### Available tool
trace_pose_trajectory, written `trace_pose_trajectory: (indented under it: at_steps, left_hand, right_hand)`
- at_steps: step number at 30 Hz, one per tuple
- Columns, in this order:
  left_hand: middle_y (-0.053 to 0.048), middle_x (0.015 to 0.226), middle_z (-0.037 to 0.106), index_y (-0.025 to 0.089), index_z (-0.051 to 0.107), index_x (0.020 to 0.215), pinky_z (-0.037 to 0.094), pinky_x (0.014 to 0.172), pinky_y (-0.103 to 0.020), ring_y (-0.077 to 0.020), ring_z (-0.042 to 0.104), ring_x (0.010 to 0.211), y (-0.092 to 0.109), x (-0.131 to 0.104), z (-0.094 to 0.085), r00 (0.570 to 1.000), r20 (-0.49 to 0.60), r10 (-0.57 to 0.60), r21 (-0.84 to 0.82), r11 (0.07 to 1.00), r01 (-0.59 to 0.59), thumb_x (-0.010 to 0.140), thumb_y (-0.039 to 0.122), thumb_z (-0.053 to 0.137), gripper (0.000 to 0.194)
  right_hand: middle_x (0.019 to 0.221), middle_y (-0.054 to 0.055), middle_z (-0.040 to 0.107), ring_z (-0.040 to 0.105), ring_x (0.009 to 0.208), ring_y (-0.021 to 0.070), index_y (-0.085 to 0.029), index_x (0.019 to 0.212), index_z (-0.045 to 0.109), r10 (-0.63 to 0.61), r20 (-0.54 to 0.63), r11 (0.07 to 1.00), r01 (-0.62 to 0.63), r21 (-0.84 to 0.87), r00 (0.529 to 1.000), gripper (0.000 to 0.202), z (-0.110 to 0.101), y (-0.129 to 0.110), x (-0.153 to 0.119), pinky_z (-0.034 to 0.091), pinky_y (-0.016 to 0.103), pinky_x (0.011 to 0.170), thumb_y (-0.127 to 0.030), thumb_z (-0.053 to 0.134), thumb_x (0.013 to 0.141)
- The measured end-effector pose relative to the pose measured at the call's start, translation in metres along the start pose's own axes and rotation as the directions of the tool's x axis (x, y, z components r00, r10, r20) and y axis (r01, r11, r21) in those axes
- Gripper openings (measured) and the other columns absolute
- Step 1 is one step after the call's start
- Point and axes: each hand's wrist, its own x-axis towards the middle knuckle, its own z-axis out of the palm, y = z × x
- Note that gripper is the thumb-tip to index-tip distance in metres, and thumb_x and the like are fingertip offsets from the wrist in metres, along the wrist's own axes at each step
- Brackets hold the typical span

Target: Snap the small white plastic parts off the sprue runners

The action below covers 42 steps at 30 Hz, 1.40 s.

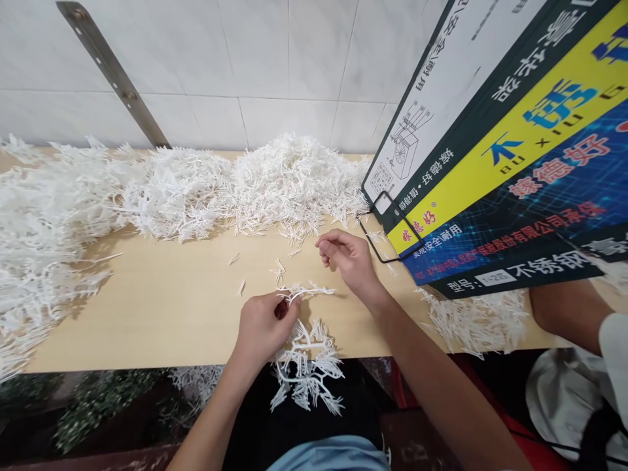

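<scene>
Your left hand [262, 327] pinches a white plastic sprig [307, 291] in its fingers just above the table [161, 307] edge; your right hand [346, 256], fingers curled together, hovers beside the white heap [294, 180]

Bare wooden table [161, 307] is lying open in the middle and toward the left front, offering free passage. Heaps of white plastic sprigs [186, 186] are blocking the whole back edge against the tiled wall [275, 59], and a further heap [34, 248] is closing off the left side. A slanted printed box [520, 144] is overhanging and obstructing the right side, with a wire stand [387, 226] jutting at its foot. Loose sprigs [471, 320] are cluttering the right front edge, just beside another person's arm [564, 307].
</scene>
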Motion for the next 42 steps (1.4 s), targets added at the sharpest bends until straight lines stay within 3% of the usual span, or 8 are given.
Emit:
trace_pose_trajectory:
  at_steps: [6, 10, 14, 23, 28, 31, 37, 42]
  left_hand:
    - [0.002, 0.064, 0.055, 0.019, 0.057, 0.067, 0.041, 0.053, -0.024, -0.0112, 0.049, 0.054, -0.005, -0.005, -0.003, 0.974, -0.148, -0.172, -0.445, 0.891, 0.090, 0.091, 0.040, 0.062, 0.032]
    - [-0.004, 0.085, 0.070, 0.018, 0.067, 0.080, 0.051, 0.057, -0.025, -0.0123, 0.059, 0.059, -0.006, -0.009, -0.003, 0.960, -0.202, -0.193, -0.512, 0.856, 0.064, 0.089, 0.035, 0.064, 0.019]
    - [-0.002, 0.073, 0.067, 0.018, 0.065, 0.077, 0.051, 0.060, -0.024, -0.0137, 0.062, 0.063, -0.005, -0.010, -0.005, 0.937, -0.302, -0.173, -0.425, 0.904, 0.030, 0.093, 0.039, 0.062, 0.027]
    - [0.007, 0.058, 0.056, 0.021, 0.060, 0.121, 0.036, 0.038, -0.021, -0.0088, 0.044, 0.038, -0.003, -0.010, -0.006, 0.947, -0.162, -0.276, -0.577, 0.806, 0.136, 0.093, 0.043, 0.064, 0.036]
    - [-0.002, 0.106, 0.073, 0.029, 0.041, 0.145, 0.045, 0.039, -0.020, -0.0040, 0.049, 0.040, -0.003, -0.005, -0.007, 0.941, -0.211, -0.264, -0.619, 0.781, 0.081, 0.088, 0.030, 0.067, 0.062]
    - [-0.007, 0.110, 0.074, 0.021, 0.059, 0.124, 0.060, 0.058, -0.027, -0.0101, 0.066, 0.056, -0.004, -0.003, -0.005, 0.979, -0.110, -0.173, -0.636, 0.769, 0.064, 0.091, 0.034, 0.064, 0.036]
    - [-0.007, 0.090, 0.075, 0.015, 0.066, 0.102, 0.064, 0.073, -0.034, -0.0215, 0.077, 0.073, -0.006, -0.007, -0.004, 0.979, -0.141, -0.147, -0.715, 0.699, 0.002, 0.093, 0.044, 0.067, 0.031]
    - [-0.007, 0.093, 0.077, 0.017, 0.069, 0.104, 0.063, 0.083, -0.035, -0.0208, 0.077, 0.081, -0.009, -0.010, -0.004, 0.967, -0.223, -0.125, -0.678, 0.732, -0.062, 0.095, 0.040, 0.066, 0.025]
  right_hand:
    - [0.088, 0.004, 0.069, 0.062, 0.072, 0.0153, -0.023, 0.113, 0.069, 0.066, 0.174, 0.993, -0.081, 0.084, 0.983, 0.034, 0.002, -0.003, -0.003, 0.047, 0.027, 0.062, -0.052, 0.061, 0.097]
    - [0.095, 0.005, 0.075, 0.067, 0.081, 0.0169, -0.021, 0.116, 0.071, 0.144, 0.549, 0.988, -0.146, -0.040, 0.823, 0.037, 0.005, -0.005, -0.008, 0.051, 0.028, 0.073, -0.051, 0.062, 0.097]
    - [0.096, 0.004, 0.077, 0.068, 0.088, 0.0190, -0.020, 0.108, 0.078, 0.157, 0.685, 0.980, -0.029, -0.195, 0.711, 0.031, 0.007, -0.007, -0.011, 0.050, 0.028, 0.078, -0.042, 0.078, 0.087]
    - [0.098, 0.004, 0.070, 0.067, 0.091, 0.0197, -0.021, 0.097, 0.075, 0.039, 0.422, 0.998, -0.010, -0.069, 0.906, 0.016, 0.001, -0.005, -0.005, 0.052, 0.033, 0.082, -0.021, 0.077, 0.080]
    - [0.080, -0.003, 0.056, 0.067, 0.070, 0.0165, -0.022, 0.102, 0.067, 0.051, 0.330, 0.948, -0.149, 0.281, 0.943, 0.023, 0.000, 0.001, -0.003, 0.055, 0.031, 0.063, -0.029, 0.077, 0.082]
    - [0.085, 0.001, 0.062, 0.067, 0.074, 0.0169, -0.021, 0.104, 0.068, 0.084, 0.362, 0.976, -0.150, 0.160, 0.928, 0.021, 0.000, -0.001, -0.003, 0.052, 0.028, 0.061, -0.035, 0.069, 0.088]
    - [0.104, 0.006, 0.073, 0.064, 0.094, 0.0187, -0.021, 0.101, 0.073, -0.096, 0.382, 0.878, 0.259, -0.403, 0.919, 0.016, -0.003, -0.006, -0.004, 0.048, 0.032, 0.084, -0.033, 0.064, 0.096]
    - [0.084, 0.001, 0.072, 0.064, 0.077, 0.0157, -0.022, 0.105, 0.074, 0.054, 0.396, 0.874, 0.149, -0.463, 0.917, 0.022, -0.003, 0.000, -0.005, 0.045, 0.028, 0.071, -0.041, 0.068, 0.095]
